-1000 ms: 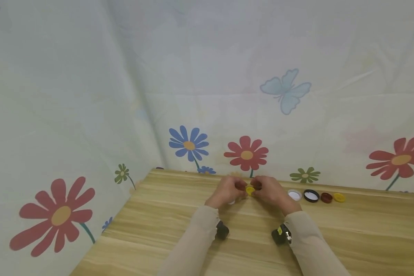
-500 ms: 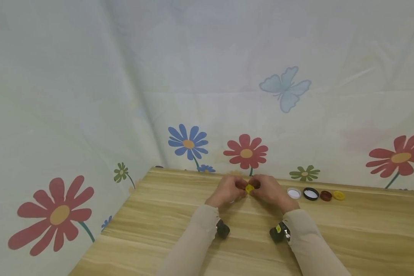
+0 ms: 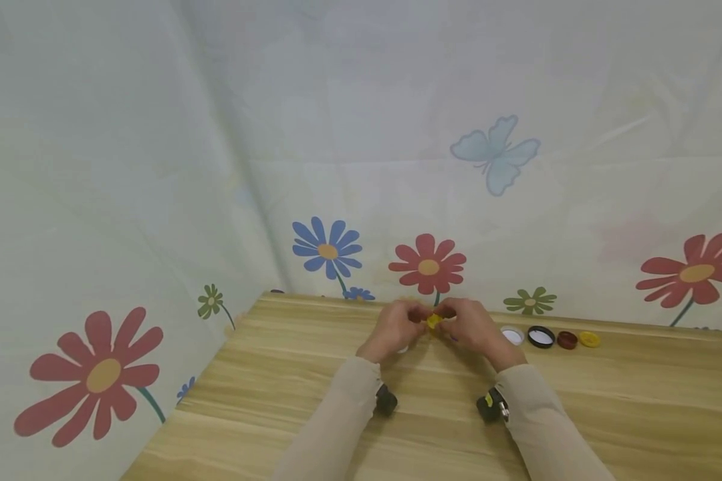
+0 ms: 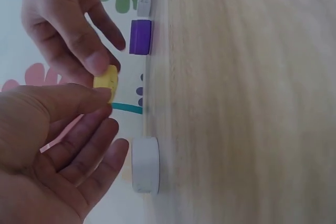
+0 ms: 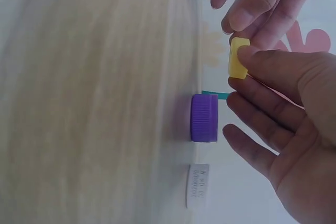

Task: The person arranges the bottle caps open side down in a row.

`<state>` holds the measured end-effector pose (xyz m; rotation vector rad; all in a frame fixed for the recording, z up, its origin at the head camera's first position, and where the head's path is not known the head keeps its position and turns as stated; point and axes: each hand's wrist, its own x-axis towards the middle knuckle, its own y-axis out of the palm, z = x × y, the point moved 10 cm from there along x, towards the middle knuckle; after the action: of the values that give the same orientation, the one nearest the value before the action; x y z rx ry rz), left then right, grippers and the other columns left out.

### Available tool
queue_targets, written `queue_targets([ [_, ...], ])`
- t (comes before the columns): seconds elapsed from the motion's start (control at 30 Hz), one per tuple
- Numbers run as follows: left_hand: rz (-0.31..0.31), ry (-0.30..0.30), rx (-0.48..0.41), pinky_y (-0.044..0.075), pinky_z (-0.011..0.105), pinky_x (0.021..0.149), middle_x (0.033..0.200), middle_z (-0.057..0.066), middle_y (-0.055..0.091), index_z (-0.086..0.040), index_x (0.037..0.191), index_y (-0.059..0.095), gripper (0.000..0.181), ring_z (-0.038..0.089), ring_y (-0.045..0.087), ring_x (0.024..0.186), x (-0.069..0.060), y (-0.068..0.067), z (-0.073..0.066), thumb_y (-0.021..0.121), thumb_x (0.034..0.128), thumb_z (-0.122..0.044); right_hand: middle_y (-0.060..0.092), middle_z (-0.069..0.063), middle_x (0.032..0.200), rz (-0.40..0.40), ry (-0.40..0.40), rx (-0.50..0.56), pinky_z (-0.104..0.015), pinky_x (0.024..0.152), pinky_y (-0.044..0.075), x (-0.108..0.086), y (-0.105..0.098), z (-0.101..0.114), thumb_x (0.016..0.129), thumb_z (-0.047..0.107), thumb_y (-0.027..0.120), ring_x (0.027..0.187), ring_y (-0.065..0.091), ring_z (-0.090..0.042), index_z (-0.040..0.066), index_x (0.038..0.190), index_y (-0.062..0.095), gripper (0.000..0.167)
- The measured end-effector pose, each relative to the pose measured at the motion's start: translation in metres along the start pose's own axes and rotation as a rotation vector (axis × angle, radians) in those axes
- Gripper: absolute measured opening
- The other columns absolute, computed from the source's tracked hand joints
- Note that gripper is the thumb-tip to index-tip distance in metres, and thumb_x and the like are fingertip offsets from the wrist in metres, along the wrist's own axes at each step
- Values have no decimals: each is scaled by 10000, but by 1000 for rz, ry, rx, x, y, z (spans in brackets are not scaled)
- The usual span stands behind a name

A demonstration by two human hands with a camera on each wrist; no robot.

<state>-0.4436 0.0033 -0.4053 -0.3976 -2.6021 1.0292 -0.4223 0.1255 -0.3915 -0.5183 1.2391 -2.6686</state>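
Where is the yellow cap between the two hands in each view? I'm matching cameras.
Head: yellow cap lower right of centre, pinched by left hand and right hand.
Left wrist: left of centre, slightly above mid-height.
Right wrist: right of centre, upper half.
Shared landmark: purple cap, only a sliver in the head view.

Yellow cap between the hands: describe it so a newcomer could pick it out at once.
Go to the far edge of the wooden table, below the flowered backdrop, where the left hand and right hand are close together. Both pinch one small yellow cap. Unlike the yellow lid lying farthest right, it is held above the table.
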Motion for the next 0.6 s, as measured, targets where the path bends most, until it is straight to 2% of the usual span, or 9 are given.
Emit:
queue_targets([
  [0.33, -77, 22, -97, 566, 278, 888, 1021, 12, 773, -77, 1075, 803, 203, 176, 700, 964, -5, -13, -4, 810, 888, 1, 756, -186, 1154, -28, 5, 78, -549, 986, 549, -3, -12, 8, 963, 77, 767, 1138, 693, -405, -12, 1143, 752, 201],
  [0.6, -84, 77, -111, 572, 270, 856, 1007, 34, 779, -65, 1064, 797, 167, 163, 710, 928, -11, -20, -8, 827, 906, -19, 765, -157, 1122, -35, -4, 105, -565, 983, 545, -6, -15, 13, 972, 93, 769, 1123, 695, -399, 12, 1118, 757, 168],
])
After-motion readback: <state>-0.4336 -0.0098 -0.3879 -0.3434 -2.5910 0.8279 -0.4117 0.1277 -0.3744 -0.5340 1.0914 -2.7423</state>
